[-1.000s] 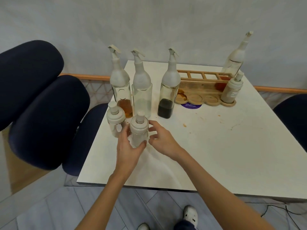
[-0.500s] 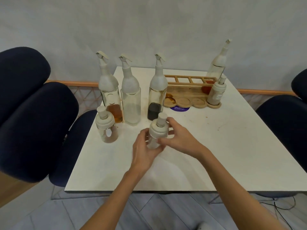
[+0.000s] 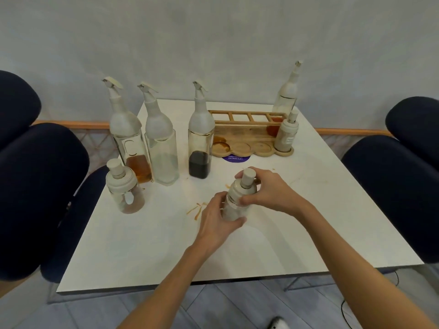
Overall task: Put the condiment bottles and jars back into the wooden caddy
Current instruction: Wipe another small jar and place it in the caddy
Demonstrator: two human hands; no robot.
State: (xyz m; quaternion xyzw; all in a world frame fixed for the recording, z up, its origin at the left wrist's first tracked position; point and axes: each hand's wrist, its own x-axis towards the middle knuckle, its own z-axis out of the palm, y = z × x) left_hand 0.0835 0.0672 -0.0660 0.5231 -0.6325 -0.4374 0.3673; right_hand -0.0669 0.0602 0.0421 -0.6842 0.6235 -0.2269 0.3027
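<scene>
Fingers (image 3: 217,203) of left hand (image 3: 213,224) clamped round glass body of small clear jar with cream plunger lid (image 3: 237,198), frame centre; right hand (image 3: 268,191) grips its lid. Keep it upright; seat squarely in a free round recess of light slatted wooden caddy (image 3: 247,134), above centre.

We see one small white-capped jar (image 3: 234,205) gripped by the left hand (image 3: 213,224) and right hand (image 3: 268,193), its twin (image 3: 124,191) standing near three tall spouted bottles (image 3: 161,148). The wooden caddy (image 3: 247,136) holds a fourth bottle (image 3: 286,96) and a third jar (image 3: 286,135) at its right end.
</scene>
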